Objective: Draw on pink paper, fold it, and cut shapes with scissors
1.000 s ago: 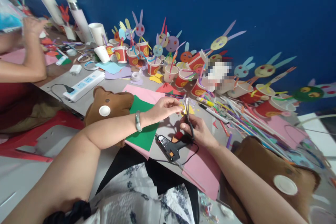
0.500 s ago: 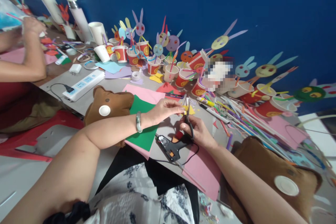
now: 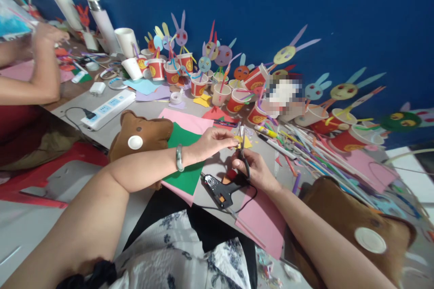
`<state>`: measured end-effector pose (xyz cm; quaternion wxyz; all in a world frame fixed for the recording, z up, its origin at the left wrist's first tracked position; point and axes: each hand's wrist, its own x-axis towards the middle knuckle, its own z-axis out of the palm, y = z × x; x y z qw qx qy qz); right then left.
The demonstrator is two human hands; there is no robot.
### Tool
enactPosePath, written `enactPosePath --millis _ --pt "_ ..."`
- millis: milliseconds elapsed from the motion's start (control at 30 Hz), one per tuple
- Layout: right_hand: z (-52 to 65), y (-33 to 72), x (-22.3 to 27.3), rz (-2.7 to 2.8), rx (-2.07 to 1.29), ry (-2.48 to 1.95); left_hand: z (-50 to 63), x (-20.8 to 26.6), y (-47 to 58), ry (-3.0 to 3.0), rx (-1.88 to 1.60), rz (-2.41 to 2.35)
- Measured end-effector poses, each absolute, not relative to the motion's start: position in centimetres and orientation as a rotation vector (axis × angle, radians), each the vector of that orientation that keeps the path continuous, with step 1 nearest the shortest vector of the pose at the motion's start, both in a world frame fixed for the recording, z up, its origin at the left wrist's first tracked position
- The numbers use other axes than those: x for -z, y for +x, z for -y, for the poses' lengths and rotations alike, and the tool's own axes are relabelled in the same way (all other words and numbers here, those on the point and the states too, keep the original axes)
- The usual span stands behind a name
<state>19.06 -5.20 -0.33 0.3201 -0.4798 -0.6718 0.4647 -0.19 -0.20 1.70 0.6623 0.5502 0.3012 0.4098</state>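
Between the fingertips of my left hand [image 3: 219,140] is a small piece of yellow paper [image 3: 238,139]. My right hand [image 3: 254,167] is wrapped round the black handles of a pair of scissors [image 3: 242,153], whose blades point away from me beside the paper. Just below my hands lies a black glue gun [image 3: 220,189] with its cord. Under my left wrist are a green paper sheet [image 3: 186,176] and a pink one [image 3: 185,121]. Several yellow scraps lie beyond the blades.
Paper cups [image 3: 199,85] with rabbit-faced figures line the blue wall. Straws and pipe cleaners [image 3: 305,149] are heaped at right. Brown cushions [image 3: 145,132] flank my arms. A power strip [image 3: 108,109] lies at left, where another person's arm [image 3: 40,72] reaches over the table.
My hands stay almost where they were, with the scissor blades and yellow paper shifting only slightly. At far left, the other person's hand has moved a little to the right.
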Motion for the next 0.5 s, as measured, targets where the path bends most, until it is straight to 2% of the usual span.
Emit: enactPosePath --millis 500 --pt "5.43 18.76 -0.14 1.720 -1.264 -1.292 0.37 -1.95 -0.20 1.266 -0.919 -0.686"
